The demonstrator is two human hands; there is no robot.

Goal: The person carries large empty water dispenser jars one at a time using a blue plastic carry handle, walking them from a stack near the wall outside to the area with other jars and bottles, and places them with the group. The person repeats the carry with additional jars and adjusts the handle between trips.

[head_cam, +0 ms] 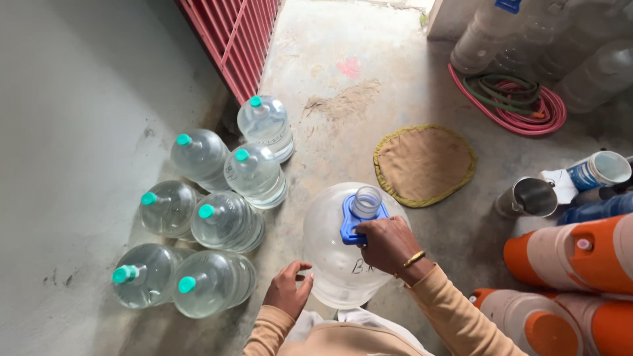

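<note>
Uncapped clear jug [343,257] between the hands: right hand [388,242] clenched on its blue handle [349,224], left hand [289,289] loosely spread against its side.

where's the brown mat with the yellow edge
In the head view the brown mat lies on the concrete floor, right of centre, just beyond the open jug and below the coiled hose.

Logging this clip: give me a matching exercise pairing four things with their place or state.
1. Clear uncapped water jug with blue handle
2. Sealed green-capped water jugs
3. Round tan cloth mat
4. Coiled red and green hose

a. Flat on the floor, centre
b. Held by the right hand
c. Clustered by the wall
d. Top right, below the stacked empty bottles

Pairs: 1-b, 2-c, 3-a, 4-d
</note>
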